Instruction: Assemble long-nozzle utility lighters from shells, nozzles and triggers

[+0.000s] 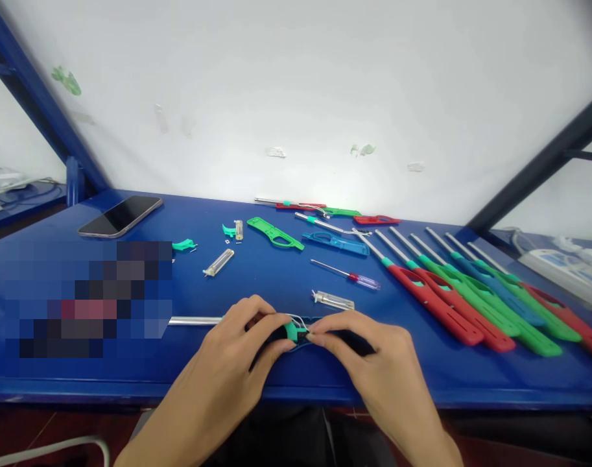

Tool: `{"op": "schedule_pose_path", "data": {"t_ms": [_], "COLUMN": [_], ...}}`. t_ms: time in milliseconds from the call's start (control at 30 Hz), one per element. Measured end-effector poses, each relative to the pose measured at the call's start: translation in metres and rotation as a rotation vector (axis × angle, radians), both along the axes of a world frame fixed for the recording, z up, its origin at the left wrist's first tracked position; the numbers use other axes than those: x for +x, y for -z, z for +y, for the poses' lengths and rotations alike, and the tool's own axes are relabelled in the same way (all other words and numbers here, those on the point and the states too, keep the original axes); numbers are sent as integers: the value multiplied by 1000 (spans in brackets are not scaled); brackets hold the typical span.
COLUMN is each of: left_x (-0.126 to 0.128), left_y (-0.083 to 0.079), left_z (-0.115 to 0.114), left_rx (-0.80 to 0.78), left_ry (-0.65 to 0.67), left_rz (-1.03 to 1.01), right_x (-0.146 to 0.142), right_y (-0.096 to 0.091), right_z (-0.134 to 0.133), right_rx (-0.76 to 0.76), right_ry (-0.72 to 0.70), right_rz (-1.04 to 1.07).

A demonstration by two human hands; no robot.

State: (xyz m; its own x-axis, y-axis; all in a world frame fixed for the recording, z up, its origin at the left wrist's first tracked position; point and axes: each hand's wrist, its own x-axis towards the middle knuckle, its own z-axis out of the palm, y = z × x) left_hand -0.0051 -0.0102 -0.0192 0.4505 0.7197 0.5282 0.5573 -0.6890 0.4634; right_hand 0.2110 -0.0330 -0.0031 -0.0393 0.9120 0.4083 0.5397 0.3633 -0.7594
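My left fingers (277, 320) pinch the green trigger (292, 331), my right fingers (321, 323) nearly meet at its right, hold unclear, and fitting it probably needs gentle pushing.

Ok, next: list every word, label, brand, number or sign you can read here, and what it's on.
None can be read.
Green part in the left hand: no lettering visible.
Phone: dark screen, no lettering visible.
Screwdriver: any handle marking is too small to read.
White-and-blue item, right edge: too blurred to read.
Pixelated patch: unreadable.
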Motion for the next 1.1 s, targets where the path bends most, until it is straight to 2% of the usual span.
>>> {"op": "schedule_pose_path", "data": {"t_ms": [100,200,400,500,900,1100], "left_x": [0,0,1,1,1,-1], "left_y": [2,3,1,-1,1,0], "left_z": [2,4,2,0,2,4], "left_rx": [31,46,31,12,45,-21], "left_ry": [14,11,39,57,5,-10], "left_rz": [-21,-47,-58,-45,-52,-4], "right_x": [1,2,9,11,10,10], "right_y": [-1,1,11,14,9,8], "right_z": [0,0,-10,-15,-17,-16], "right_rx": [-26,13,332,410,358,278], "right_ry": [-10,-20,-103,-107,-99,-131], "right_rz": [-1,-45,-304,-367,-363,-341]}}
